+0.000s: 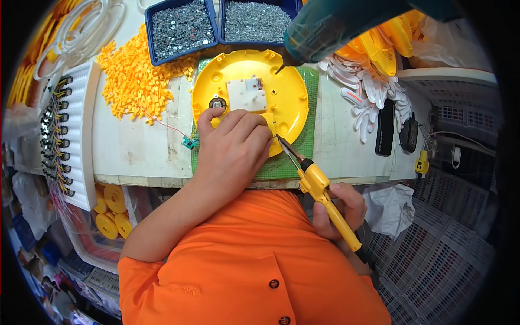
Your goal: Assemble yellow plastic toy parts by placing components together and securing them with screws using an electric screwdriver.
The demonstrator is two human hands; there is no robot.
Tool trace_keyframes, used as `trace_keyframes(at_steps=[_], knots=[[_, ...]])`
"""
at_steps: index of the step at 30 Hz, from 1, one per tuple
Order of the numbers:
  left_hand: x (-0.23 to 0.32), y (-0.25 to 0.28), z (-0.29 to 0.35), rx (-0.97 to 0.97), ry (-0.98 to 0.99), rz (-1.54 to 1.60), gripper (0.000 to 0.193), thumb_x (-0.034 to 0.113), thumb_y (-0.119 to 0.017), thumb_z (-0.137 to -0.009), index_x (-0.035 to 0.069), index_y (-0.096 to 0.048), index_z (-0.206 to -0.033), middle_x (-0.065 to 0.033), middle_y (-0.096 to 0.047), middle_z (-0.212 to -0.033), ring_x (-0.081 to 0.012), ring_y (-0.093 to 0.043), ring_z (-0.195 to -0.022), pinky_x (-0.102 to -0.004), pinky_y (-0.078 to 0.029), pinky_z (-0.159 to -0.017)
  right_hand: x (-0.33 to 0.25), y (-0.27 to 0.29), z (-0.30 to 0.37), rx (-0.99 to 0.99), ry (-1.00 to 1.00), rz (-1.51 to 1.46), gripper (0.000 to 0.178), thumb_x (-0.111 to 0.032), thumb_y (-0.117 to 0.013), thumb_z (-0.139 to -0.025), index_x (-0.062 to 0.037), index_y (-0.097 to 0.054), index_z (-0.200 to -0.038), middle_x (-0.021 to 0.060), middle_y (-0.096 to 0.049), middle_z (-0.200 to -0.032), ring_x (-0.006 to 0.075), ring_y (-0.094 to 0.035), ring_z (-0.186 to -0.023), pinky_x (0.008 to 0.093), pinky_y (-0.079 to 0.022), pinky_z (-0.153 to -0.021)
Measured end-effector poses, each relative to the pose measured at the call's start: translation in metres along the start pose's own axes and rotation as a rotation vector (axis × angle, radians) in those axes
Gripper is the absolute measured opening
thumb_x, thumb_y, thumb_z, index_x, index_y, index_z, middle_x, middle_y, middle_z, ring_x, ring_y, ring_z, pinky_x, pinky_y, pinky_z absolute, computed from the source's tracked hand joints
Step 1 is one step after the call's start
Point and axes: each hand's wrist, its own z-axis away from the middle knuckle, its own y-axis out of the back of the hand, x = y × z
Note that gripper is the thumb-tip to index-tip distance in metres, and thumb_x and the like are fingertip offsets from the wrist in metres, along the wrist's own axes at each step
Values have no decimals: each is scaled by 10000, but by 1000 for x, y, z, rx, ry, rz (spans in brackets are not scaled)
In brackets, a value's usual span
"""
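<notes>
A round yellow plastic shell (pixel 295 92) lies on a green cutting mat (pixel 310 124) in front of me. Inside it sit a white plastic box (pixel 244 96) and a small round speaker (pixel 217 104). My left hand (pixel 233 141) rests over the shell's near part, its fingers bent together; what they grip is hidden beneath them. From the lower right, my right hand (pixel 344 208) grips a yellow soldering iron (pixel 319 187). The iron's tip touches or nearly touches the shell just beside my left fingertips. Left of the shell, a small green circuit board (pixel 190 142) hangs on thin wires.
A teal power screwdriver (pixel 325 32) hangs over the shell's far right. Two blue bins (pixel 216 40) hold small metal parts, beside a heap of yellow pieces (pixel 132 78). A white foam tray (pixel 81 135) of wired speakers stands left. White pieces (pixel 371 92) and a black phone-like device (pixel 385 128) lie right.
</notes>
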Motion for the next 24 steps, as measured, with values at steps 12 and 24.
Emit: trace_keyframes(at_steps=[12,24], knots=[[0,-3,-1,-12,-6,-26,132,177,-745,-823,148,-638,-895,21,-654,-1020,-159,-631,-1020,-476,-350,-997,4,7,11,64,-17,-27,471,-121,-666,-907,15,-445,-1300,143,-597,-988,155,-569,-774,284,-490,-705],[0,-3,0,-9,-10,-20,126,170,-746,-819,149,-639,-882,24,-656,-1006,-153,-633,-1010,-479,-346,-1008,8,6,11,251,-140,36,457,-223,-772,-808,-21,-595,-1178,115,-652,-963,201,-622,-713,297,-519,-641]])
